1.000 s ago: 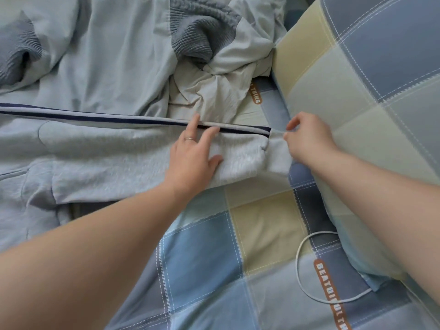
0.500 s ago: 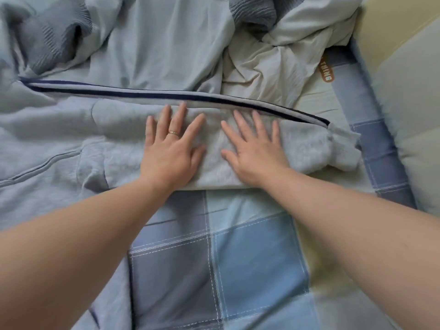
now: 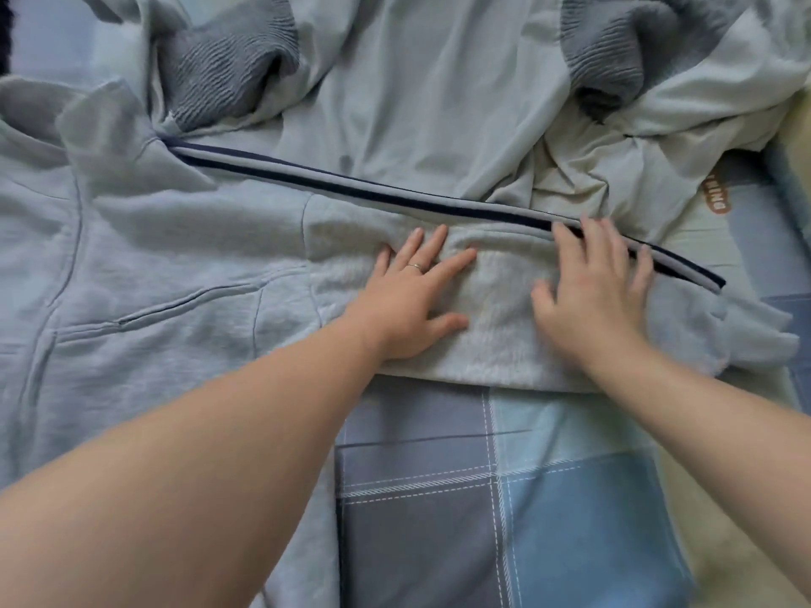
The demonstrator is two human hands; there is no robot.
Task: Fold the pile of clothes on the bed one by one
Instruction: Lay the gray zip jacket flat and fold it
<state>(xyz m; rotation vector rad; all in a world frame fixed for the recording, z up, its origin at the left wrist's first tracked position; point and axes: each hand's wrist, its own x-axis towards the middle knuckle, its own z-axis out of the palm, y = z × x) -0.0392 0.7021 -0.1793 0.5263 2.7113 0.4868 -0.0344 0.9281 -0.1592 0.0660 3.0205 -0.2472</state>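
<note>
A light grey sweatshirt [image 3: 166, 274] lies spread on the bed, its body at the left with a pocket seam showing. Its sleeve [image 3: 504, 340] is folded across toward the right, with a navy stripe [image 3: 395, 197] along the far edge. My left hand [image 3: 408, 300], wearing a ring, presses flat on the sleeve with fingers spread. My right hand [image 3: 592, 296] lies flat on the sleeve just to the right, its fingertips over the stripe. Behind them sits a crumpled pile of pale clothes [image 3: 417, 94] with grey ribbed cuffs [image 3: 228, 81].
The bed is covered by a checked blue, grey and yellow sheet [image 3: 504, 498], bare in front of the sleeve. A checked pillow edge [image 3: 790, 177] shows at the far right. An orange label [image 3: 715, 195] is on the sheet near the pile.
My right hand let go of the sleeve cuff and now lies flat on the sleeve beside my left hand. In the last half second it slid right toward the stripe; the camera shifted left.
</note>
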